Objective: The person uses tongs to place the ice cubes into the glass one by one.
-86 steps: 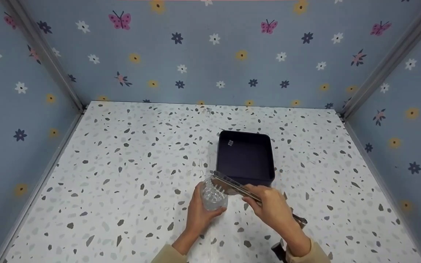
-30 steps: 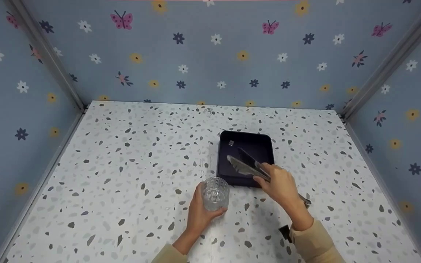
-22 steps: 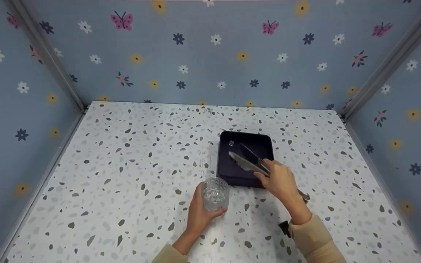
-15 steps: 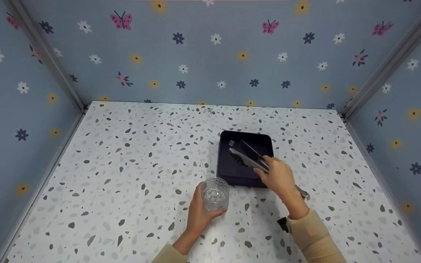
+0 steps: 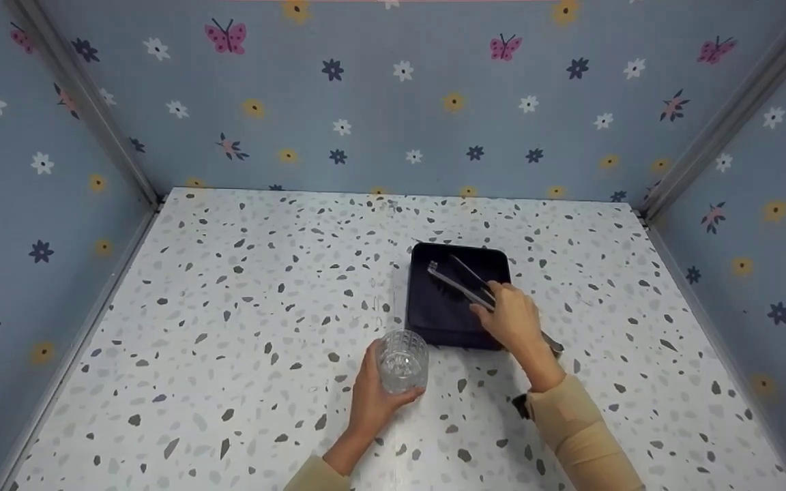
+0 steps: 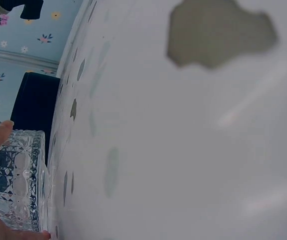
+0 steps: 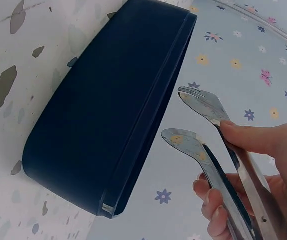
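Observation:
My left hand (image 5: 372,406) is wrapped around the side of a clear cut-glass tumbler (image 5: 403,363) standing on the table; in the left wrist view the tumbler's (image 6: 21,175) faceted wall shows between thumb and fingers. With my right hand (image 5: 516,317) I hold metal tongs (image 5: 461,290) by their arms, tips spread apart. They reach over a dark navy square box (image 5: 458,338), one tip at a small clear piece inside it. In the right wrist view the tongs (image 7: 201,104) appear beside the box wall (image 7: 98,100), nothing between their tips.
The speckled white table (image 5: 263,341) is walled on three sides by blue flowered panels (image 5: 393,102). The box stands just behind and to the right of the tumbler. A black strap piece (image 5: 520,406) shows by my right sleeve.
The tongs have moved from the tumbler's mouth to over the box, and then farther back toward the small clear piece. My left hand and the tumbler have stayed put.

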`<state>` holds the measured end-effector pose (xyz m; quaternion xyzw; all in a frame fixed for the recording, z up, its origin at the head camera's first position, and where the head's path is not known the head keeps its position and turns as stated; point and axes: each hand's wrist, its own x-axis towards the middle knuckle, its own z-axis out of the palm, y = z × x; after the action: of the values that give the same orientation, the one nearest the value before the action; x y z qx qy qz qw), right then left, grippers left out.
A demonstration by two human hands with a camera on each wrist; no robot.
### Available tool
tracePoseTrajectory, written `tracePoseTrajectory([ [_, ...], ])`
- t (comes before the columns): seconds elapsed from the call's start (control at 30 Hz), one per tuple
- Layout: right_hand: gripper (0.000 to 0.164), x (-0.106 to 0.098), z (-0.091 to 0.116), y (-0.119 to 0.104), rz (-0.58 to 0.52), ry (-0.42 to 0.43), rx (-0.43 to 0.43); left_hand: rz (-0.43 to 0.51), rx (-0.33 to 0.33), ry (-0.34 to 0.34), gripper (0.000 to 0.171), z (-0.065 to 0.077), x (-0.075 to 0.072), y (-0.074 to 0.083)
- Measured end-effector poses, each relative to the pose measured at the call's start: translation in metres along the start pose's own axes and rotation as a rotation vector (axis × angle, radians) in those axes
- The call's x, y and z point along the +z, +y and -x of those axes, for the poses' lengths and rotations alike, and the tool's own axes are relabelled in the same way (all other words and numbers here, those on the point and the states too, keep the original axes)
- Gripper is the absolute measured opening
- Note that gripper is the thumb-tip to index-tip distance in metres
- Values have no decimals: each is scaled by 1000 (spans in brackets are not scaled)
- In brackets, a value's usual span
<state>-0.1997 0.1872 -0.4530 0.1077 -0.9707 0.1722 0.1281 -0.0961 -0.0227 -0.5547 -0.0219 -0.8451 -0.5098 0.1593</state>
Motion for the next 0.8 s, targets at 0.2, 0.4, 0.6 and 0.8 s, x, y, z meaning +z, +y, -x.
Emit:
tracePoseTrajectory([
  [0.2, 46, 7, -8, 1, 7, 9, -9, 3, 8, 8, 98, 0, 0, -1],
  [0.4, 45, 15, -15, 2, 30, 17, -23, 6, -5, 6, 98, -1, 0, 0],
  [0.6, 45, 25, -22, 4, 46, 20, -24, 15, -19, -7, 98, -1, 0, 0],
  [0.8, 43, 34, -28, 5, 68, 36, -27, 29, -25, -20, 99, -1, -1, 0],
])
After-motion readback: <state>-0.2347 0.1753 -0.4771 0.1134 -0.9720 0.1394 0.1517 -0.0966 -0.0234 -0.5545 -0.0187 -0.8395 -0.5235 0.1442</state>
